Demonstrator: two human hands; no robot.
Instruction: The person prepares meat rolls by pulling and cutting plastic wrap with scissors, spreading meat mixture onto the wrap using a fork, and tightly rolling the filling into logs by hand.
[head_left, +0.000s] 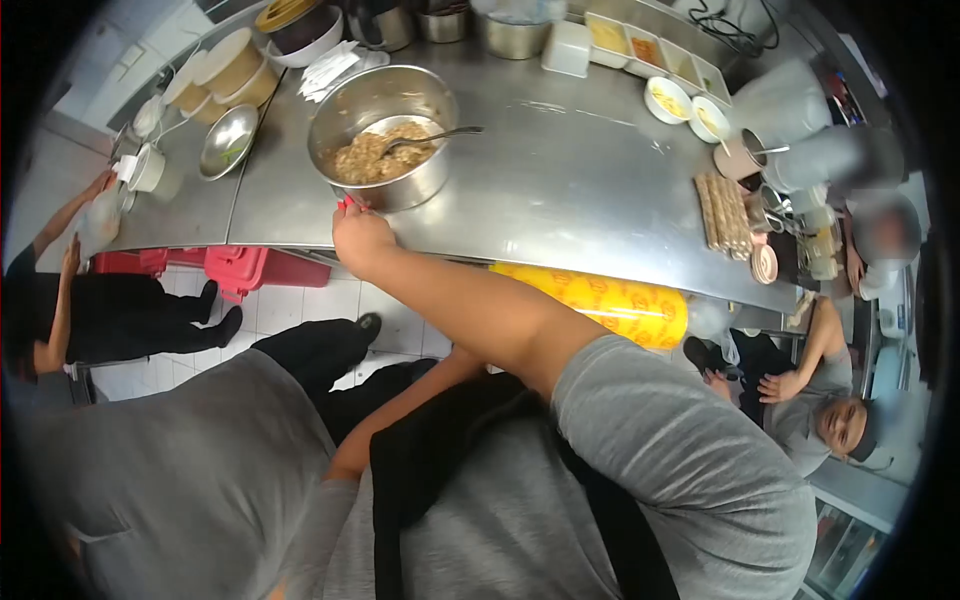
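Observation:
A steel pot [425, 185] stands near the counter's front edge, with a brown, chunky mixture [375, 158] inside. A metal spoon [455, 131] rests in the mixture, its handle over the rim. My right hand [362, 238] is closed at the pot's near side, on what looks like its handle; something small and red shows at the fingertips. My left forearm reaches forward beneath my right arm, and its hand is hidden.
Sausage-like rolls [722, 215], white bowls [667, 100] and condiment trays [645, 48] are right. A metal bowl [229, 143] and tubs [228, 62] are left. Co-workers stand left and right; one is close beside me. Red bins [265, 270] and a yellow roll [600, 305] sit below.

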